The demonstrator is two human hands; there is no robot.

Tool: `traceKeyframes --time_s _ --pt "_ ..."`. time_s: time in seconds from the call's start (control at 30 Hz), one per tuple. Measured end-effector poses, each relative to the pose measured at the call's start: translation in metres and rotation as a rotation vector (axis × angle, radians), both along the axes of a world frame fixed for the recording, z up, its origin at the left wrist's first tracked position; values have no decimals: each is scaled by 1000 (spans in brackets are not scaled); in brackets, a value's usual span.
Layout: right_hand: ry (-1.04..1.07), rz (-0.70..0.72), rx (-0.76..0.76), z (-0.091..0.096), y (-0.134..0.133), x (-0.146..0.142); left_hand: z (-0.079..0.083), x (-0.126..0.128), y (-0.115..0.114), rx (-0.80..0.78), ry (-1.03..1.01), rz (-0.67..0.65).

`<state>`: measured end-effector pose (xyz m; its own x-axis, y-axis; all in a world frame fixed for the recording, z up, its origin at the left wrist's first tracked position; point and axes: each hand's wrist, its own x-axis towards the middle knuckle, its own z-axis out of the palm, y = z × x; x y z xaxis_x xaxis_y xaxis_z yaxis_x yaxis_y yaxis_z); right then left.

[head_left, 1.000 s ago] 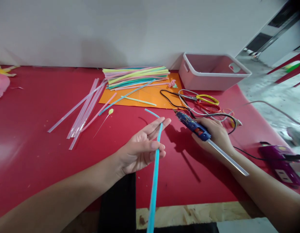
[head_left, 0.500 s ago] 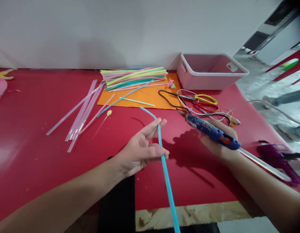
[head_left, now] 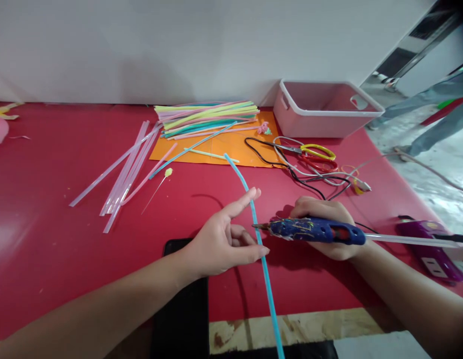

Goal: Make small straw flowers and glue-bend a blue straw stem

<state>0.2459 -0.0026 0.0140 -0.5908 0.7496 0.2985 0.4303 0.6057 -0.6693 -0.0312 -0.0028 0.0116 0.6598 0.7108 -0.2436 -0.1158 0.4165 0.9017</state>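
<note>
A long blue pipe cleaner (head_left: pixel 269 286) runs up from the bottom edge, its far end bent to the left. My left hand (head_left: pixel 227 239) is closed on it, the forefinger above and the thumb below, with a span of the stem bare between them. In my right hand (head_left: pixel 325 224) is a blue hot glue gun (head_left: pixel 310 230), gripped from behind and pointing left. Its nozzle touches or nearly touches the pipe cleaner between my left finger and thumb. A clear glue stick (head_left: pixel 399 240) sticks out of the gun's back.
Coloured pipe cleaners (head_left: pixel 209 117) lie on an orange sheet (head_left: pixel 216 158), pink glossy strips (head_left: pixel 128 174) to its left. Scissors (head_left: pixel 317 152) and cables sit below a pink basket (head_left: pixel 310 122). A purple power strip (head_left: pixel 429 244) is at right. Another person's legs (head_left: pixel 422 114) show beyond the table.
My right hand has brought the glue gun left and down, levelling it so the nozzle meets the pipe cleaner. My left hand has shifted slightly right, finger and thumb wider apart.
</note>
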Motion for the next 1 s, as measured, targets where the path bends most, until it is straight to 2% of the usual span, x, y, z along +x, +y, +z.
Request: traceKeyframes --time_s 0.27,0.43,0.73,1.0 --pt "54 -41 -42 -1 -2 -5 5 1 -10 259 78 36" --pt "70 -73 -91 -6 -3 -4 3 1 -11 276 57 50" --pt "34 -88 -198 1 -4 -2 1 1 -14 330 -15 64" --pt "18 -109 -196 -1 -3 -2 2 0 -13 315 8 53"
